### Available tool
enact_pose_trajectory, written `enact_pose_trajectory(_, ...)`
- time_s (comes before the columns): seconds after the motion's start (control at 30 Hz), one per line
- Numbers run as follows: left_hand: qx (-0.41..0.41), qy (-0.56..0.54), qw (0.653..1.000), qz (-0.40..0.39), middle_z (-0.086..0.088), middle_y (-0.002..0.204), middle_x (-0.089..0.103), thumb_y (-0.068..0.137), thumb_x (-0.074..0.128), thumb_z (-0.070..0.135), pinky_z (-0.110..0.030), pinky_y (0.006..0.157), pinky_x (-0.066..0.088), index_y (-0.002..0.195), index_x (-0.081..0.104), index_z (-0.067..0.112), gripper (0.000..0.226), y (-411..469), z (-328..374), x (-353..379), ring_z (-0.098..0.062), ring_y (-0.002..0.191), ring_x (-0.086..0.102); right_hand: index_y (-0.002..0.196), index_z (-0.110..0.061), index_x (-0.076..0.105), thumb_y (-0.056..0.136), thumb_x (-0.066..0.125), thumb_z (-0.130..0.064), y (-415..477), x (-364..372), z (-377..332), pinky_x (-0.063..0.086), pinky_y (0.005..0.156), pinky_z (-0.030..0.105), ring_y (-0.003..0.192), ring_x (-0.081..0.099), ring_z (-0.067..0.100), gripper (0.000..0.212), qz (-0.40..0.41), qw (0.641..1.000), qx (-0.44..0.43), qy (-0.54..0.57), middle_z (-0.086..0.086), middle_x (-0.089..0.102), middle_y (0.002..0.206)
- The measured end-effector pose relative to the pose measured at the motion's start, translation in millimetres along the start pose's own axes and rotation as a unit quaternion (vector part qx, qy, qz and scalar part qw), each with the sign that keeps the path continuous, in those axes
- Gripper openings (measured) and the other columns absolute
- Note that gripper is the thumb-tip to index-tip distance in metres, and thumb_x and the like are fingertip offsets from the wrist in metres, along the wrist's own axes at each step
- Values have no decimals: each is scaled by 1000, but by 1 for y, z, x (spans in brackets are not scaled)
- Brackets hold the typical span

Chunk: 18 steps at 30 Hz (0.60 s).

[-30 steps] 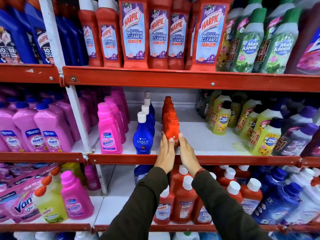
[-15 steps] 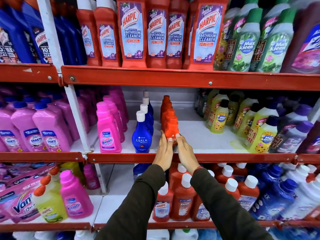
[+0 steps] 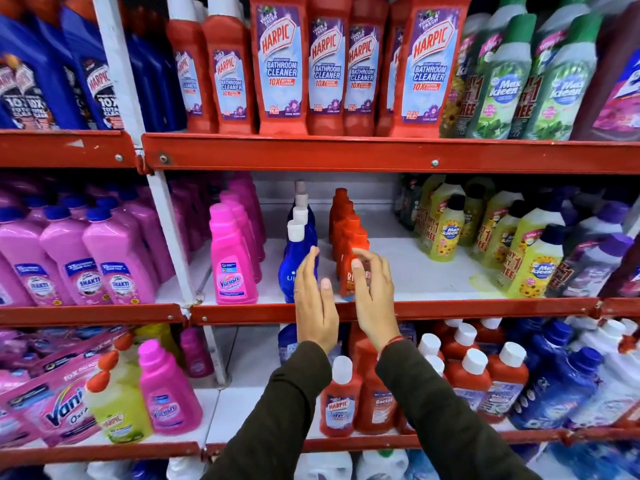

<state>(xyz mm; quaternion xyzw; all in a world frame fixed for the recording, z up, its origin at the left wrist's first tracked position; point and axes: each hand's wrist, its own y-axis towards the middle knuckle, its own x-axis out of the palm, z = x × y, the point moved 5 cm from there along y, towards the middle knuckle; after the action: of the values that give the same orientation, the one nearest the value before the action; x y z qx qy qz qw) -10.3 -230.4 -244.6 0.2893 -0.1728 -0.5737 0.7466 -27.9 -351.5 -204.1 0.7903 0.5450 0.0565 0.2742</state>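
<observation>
Head cam: shows front orange bottle (image 3: 347, 284) upright at front edge of mid shelf (image 3: 450, 308), first of its row, just right of blue bottle (image 3: 294, 258). Has L hand (image 3: 317, 303) spread, fingers straight, gripping nothing, partly over blue bottle. Has R hand (image 3: 375, 299) loose, fingers slightly curved, in front of orange bottle's label; contact w/ it: can't tell. Pink Vanish bottle (image 3: 235, 268) further left.

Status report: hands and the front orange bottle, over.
Left hand and right hand open, nothing held. Front orange bottle upright between them. Blue bottle close on its left.
</observation>
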Motion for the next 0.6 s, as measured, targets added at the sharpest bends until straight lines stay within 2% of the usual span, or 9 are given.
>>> enact_pose_trajectory(0.07,1,8,998,55,10,166,33,110,30,38,-21,125,24,161,31,22,54,6,-4,-15,-4,154,28,140,-19,53,107,40,-33,-4,18,-6,38,104,7,127,50,2,38,-44,999,11,17,-5,52,139)
enact_pose_trajectory(0.1,-17,1,997,71,6,167,30,110,30,39,-15,123,21,162,30,20,55,10,-7,-22,1,154,25,146,-20,48,108,37,-35,-6,30,-5,35,109,11,133,46,2,42,-71,996,34,34,-9,49,145)
enact_pose_trajectory(0.17,-109,-34,991,62,3,169,24,114,29,38,-4,118,14,164,26,19,54,19,-14,-32,7,152,20,154,-23,36,108,32,-40,-9,50,-3,28,115,19,141,35,1,49,-110,984,109,92,-15,39,151)
enact_pose_trajectory(0.2,-168,-55,983,40,2,171,21,114,29,41,-7,120,12,165,23,19,55,23,-24,-33,2,153,18,156,-22,32,108,30,-42,-9,59,-2,28,116,21,141,35,1,51,-118,973,150,131,-15,38,151)
enact_pose_trajectory(0.23,-222,-92,971,10,3,173,18,112,29,52,-17,126,11,166,21,20,63,26,-35,-32,-5,157,17,156,-22,32,108,29,-43,-10,67,0,34,113,20,136,42,1,52,-123,960,184,170,-15,42,148)
enact_pose_trajectory(0.3,-306,-152,939,-32,2,173,25,87,33,92,-42,132,17,166,25,24,105,31,-63,-33,-15,158,25,147,-28,41,108,26,-46,-12,79,4,49,87,7,109,61,-10,46,-134,941,223,218,-16,57,129)
enact_pose_trajectory(0.33,-339,-173,924,-44,1,170,32,71,35,104,-48,131,23,165,29,26,123,32,-82,-30,-17,156,32,139,-32,44,107,24,-48,-14,83,4,51,74,3,94,65,-15,41,-143,937,230,220,-18,61,118)
enact_pose_trajectory(0.4,-364,-193,908,-67,1,164,44,59,37,110,-52,127,30,162,36,29,131,33,-111,-24,-18,150,43,128,-36,46,107,22,-48,-17,86,3,51,64,3,82,67,-16,33,-147,936,234,220,-22,62,107)
enact_pose_trajectory(0.6,-353,-192,911,-92,0,160,49,57,38,111,-50,126,32,161,39,28,133,34,-100,-27,-18,146,48,124,-36,44,107,27,-46,-17,88,5,52,66,8,90,61,-6,26,-137,931,247,231,-25,59,103)
